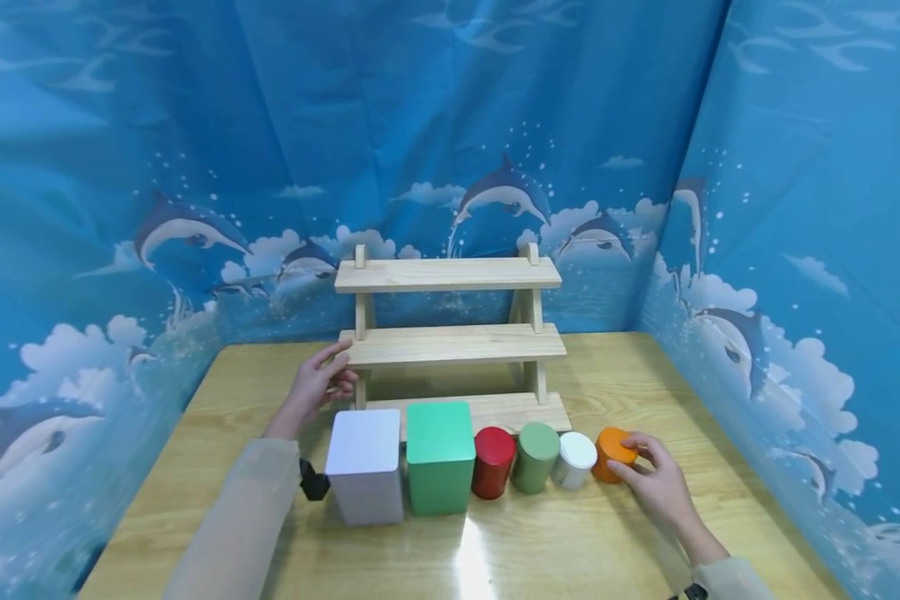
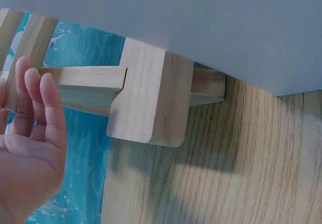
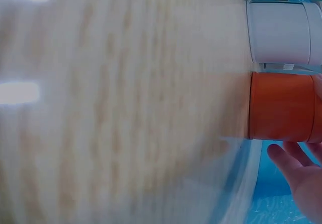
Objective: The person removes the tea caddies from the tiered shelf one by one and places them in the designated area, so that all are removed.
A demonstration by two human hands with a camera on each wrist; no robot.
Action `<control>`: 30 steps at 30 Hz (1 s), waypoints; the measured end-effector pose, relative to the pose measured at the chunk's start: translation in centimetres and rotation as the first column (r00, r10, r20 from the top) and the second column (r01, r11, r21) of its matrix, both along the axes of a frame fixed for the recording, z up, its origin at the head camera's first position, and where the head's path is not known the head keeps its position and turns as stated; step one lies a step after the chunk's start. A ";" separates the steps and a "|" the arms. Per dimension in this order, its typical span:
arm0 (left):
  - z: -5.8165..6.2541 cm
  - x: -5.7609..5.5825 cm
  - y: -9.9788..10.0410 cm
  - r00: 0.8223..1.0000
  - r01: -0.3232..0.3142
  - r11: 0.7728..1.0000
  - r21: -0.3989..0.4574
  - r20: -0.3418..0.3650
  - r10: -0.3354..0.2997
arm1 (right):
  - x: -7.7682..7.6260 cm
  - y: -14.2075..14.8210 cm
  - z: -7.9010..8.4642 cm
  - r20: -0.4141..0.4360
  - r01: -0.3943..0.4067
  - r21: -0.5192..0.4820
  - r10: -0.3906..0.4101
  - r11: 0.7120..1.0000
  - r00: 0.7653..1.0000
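Observation:
At the right end of a row, my right hand (image 1: 656, 479) has its fingers and thumb about the upper part of an orange canister (image 1: 609, 462). The canister stands upright on the table, and its side shows in the right wrist view (image 3: 282, 107). My left hand (image 1: 321, 387) is at the left end of the middle board of a three-tier wooden shelf (image 1: 450, 346). Its fingers are extended, close to the board's end in the left wrist view (image 2: 37, 128). Whether they touch the wood, I cannot tell.
Left of the orange canister stand a white canister (image 1: 573, 462), a light green canister (image 1: 535, 462), a red canister (image 1: 491, 467), a green box (image 1: 441, 467) and a pale lilac box (image 1: 366, 475). They stand on the wooden table (image 1: 390, 562) before the shelf. A blue dolphin curtain (image 1: 435, 125) hangs behind.

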State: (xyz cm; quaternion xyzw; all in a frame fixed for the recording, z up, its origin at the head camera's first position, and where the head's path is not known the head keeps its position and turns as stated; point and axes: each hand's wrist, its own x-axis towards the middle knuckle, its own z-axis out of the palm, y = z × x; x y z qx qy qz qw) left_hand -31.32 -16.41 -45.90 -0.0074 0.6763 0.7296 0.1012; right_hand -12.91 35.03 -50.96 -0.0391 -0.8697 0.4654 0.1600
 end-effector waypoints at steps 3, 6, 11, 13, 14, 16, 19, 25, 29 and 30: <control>0.0 0.0 -0.2 1.000 0.006 1.000 0.007 -0.005 -0.006 | -0.1 0.0 -0.1 0.001 -0.016 -0.005 0.016 1.000 1.000; 0.0 0.0 -0.2 1.000 -0.001 1.000 0.006 -0.005 0.001 | -0.2 0.0 0.0 0.008 -0.021 0.009 0.021 1.000 1.000; 0.0 -0.1 -0.2 1.000 -0.002 1.000 0.013 0.007 0.002 | 0.0 0.2 0.1 0.000 -0.020 0.021 0.020 1.000 1.000; 0.0 -0.1 -0.2 1.000 -0.003 1.000 0.008 0.009 0.003 | 0.1 0.3 0.2 -0.028 -0.019 0.011 0.019 1.000 0.999; 0.0 -0.2 -0.1 1.000 -0.010 1.000 0.005 0.011 0.010 | 0.1 0.3 0.3 -0.044 -0.019 0.003 0.019 1.000 0.999; 0.0 -0.2 -0.1 1.000 -0.008 1.000 -0.007 0.006 0.008 | 0.1 0.4 0.4 -0.075 -0.014 -0.003 0.014 1.000 0.997; 0.1 -0.1 -0.2 1.000 -0.004 1.000 -0.024 -0.007 0.004 | 0.0 0.5 0.6 -0.107 -0.005 -0.009 0.004 1.000 0.994; 0.1 0.1 -0.4 0.999 0.034 0.999 -0.024 -0.022 -0.035 | -0.3 0.6 1.0 -0.149 -0.003 -0.051 -0.004 0.999 0.989; -0.1 0.1 -0.5 0.997 0.074 0.997 0.012 -0.009 -0.074 | -0.7 0.7 1.4 -0.172 0.002 -0.057 -0.012 0.998 0.985; -0.1 0.1 -0.5 0.997 0.083 0.996 0.020 -0.005 -0.083 | -0.9 0.7 1.6 -0.177 0.006 -0.053 -0.016 0.999 0.984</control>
